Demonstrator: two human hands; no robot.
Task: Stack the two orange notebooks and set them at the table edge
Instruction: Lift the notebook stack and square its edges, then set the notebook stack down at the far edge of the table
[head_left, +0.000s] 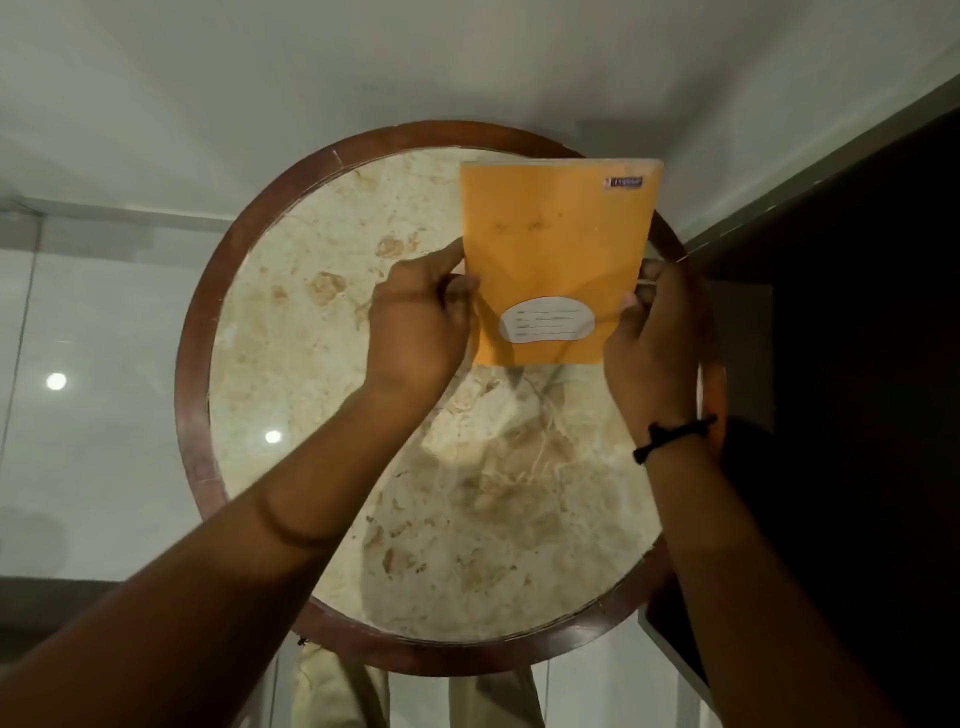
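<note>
Both hands are on the orange notebooks (558, 260), up at about one o'clock on the round table (208, 332). The left hand (415, 322) pinches the left edge, thumb on the cover and fingers curled beneath, closed tight on it. The right hand (652, 338) clamps the right edge the same way, thumb tip pressed on the cover near the lower corner. A pale sliver of pages shows along the top and at the right edge, so there may be a second book under the top one, though I cannot tell for sure from here.

The far end of the cover reaches over the dark wooden rim toward twelve to one o'clock; whether it lies flat on the marble or is lifted a little, I cannot say.

On the cover: a white name label (546, 326) near the closer end, with ruled lines, nothing readable on them. At the far right corner, a small brand sticker (623, 182), red and blue, its lettering too blurred to make out. Brownish smudges mark the middle of the cover.

A black cord bracelet (672, 436) sits on the right wrist.
</note>
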